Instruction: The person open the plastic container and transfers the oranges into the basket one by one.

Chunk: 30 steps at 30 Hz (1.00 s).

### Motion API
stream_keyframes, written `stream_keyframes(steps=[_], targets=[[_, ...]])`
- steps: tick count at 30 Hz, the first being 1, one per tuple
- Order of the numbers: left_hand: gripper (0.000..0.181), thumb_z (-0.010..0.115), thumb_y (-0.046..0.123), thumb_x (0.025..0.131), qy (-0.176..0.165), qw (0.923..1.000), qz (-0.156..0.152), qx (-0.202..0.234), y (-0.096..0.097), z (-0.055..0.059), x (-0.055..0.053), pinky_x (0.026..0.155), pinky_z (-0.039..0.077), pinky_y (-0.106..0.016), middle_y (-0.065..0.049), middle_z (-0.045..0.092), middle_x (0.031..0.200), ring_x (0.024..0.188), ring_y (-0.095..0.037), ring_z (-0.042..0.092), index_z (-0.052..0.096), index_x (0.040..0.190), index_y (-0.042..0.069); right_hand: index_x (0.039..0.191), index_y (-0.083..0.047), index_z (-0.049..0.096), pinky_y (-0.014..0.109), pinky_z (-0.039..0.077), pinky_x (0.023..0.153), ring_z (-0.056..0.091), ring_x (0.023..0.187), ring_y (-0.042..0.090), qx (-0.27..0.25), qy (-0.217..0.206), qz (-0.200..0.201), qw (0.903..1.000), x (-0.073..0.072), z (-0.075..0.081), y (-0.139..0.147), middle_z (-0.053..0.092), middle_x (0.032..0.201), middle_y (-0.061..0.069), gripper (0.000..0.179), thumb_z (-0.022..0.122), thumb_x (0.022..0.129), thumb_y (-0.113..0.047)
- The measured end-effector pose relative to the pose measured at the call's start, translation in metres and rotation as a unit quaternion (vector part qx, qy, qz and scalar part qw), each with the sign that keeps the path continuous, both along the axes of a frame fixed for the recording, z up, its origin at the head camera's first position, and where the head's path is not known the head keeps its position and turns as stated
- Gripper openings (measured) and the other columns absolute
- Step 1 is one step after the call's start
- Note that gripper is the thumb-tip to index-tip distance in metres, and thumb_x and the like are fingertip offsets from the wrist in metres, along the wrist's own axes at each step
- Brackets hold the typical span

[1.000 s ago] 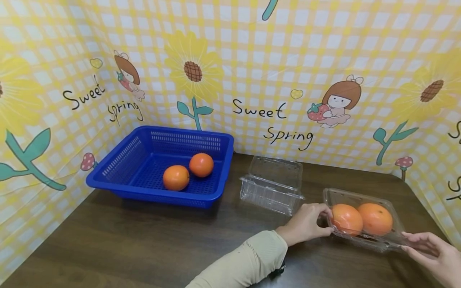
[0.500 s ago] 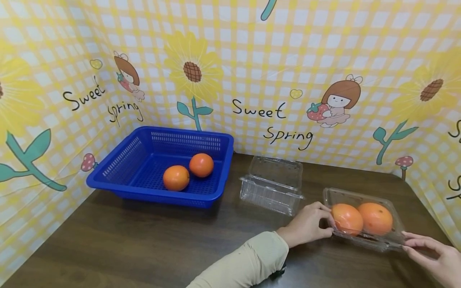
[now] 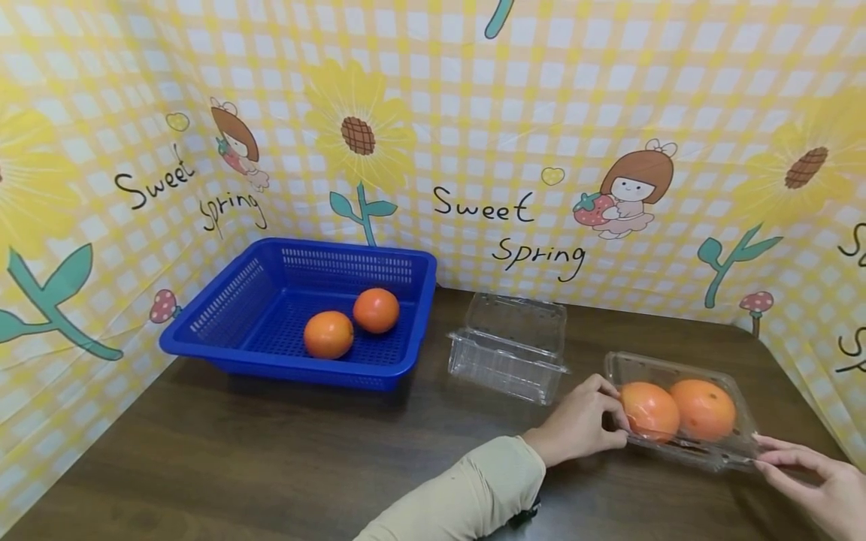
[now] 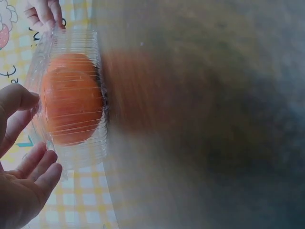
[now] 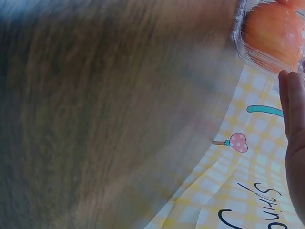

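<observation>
A clear plastic clamshell box [image 3: 666, 370] lies at the right of the table, its lid down over two oranges [image 3: 649, 411]. My left hand [image 3: 580, 422] pinches the rim at the box's left end between thumb and fingers. At the opposite end, my right hand [image 3: 808, 475] pinches the near corner of the rim. The left wrist view shows the ribbed side of the box [image 4: 78, 155] from low down, with an orange [image 4: 74, 102] behind it. Fingers of the right hand [image 5: 296, 124] appear below the box at the edge of the right wrist view.
A second clear clamshell [image 3: 504, 368], its lid raised, stands left of my left hand. Further left, a blue plastic basket [image 3: 216, 347] holds two oranges [image 3: 328, 335]. A yellow checked cloth [image 3: 473, 135] hangs behind the dark wooden table [image 3: 271, 451].
My left fingers have moved slightly over the rim, narrowing the gap to the thumb. The box and right hand stay nearly still, and the head view has shifted a little.
</observation>
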<state>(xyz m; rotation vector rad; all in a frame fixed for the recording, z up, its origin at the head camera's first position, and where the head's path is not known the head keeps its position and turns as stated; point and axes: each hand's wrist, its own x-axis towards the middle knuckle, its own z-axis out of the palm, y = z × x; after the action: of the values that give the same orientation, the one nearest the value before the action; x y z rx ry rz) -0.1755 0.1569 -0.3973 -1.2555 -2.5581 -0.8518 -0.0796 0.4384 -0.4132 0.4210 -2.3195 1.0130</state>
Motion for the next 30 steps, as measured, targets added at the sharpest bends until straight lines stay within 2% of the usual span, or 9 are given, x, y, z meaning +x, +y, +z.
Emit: stream_keyframes(steps=[5,12,21,30], targets=[[0.004,0.072,0.025,0.069,-0.002,0.9999,0.005,0.012,-0.0001,-0.002,-0.0012,0.08,0.027,-0.003,0.005,0.049,0.113,0.106,-0.001,0.042,0.069,0.071,0.025,0.071,-0.009,0.064,-0.001,0.034,0.07,0.047,0.089,-0.019,0.018,0.001,-0.011,0.9998,-0.002,0.0023,-0.0008,0.054,0.099,-0.029,0.031,0.07,0.055,0.018],[0.004,0.072,0.027,0.071,0.008,0.9998,0.0,0.017,-0.0008,-0.002,-0.0024,0.088,0.026,-0.006,0.003,0.046,0.128,0.118,-0.002,0.037,0.069,0.07,0.024,0.069,-0.009,0.064,-0.001,0.034,0.071,0.047,0.089,-0.02,0.019,-0.001,-0.018,0.9997,-0.0034,0.0028,-0.002,0.055,0.097,-0.03,0.032,0.07,0.055,0.018],[0.004,0.069,0.027,0.075,0.014,0.9996,-0.016,-0.016,0.0,0.0022,-0.0049,0.09,0.029,-0.009,0.001,0.046,0.129,0.121,-0.002,0.034,0.068,0.071,0.025,0.069,-0.008,0.063,-0.001,0.034,0.072,0.048,0.089,-0.018,0.011,0.004,-0.017,0.9998,-0.0032,0.0007,-0.0024,0.056,0.094,-0.029,0.032,0.068,0.057,0.021],[0.005,0.067,0.024,0.077,0.005,0.9994,-0.031,-0.015,0.0018,0.0025,-0.006,0.087,0.031,-0.01,-0.004,0.046,0.129,0.121,-0.006,0.035,0.067,0.072,0.022,0.07,-0.009,0.062,0.0,0.036,0.068,0.048,0.087,-0.019,0.01,0.008,-0.02,0.9997,-0.0018,0.0002,-0.0031,0.054,0.098,-0.03,0.029,0.068,0.06,0.018]])
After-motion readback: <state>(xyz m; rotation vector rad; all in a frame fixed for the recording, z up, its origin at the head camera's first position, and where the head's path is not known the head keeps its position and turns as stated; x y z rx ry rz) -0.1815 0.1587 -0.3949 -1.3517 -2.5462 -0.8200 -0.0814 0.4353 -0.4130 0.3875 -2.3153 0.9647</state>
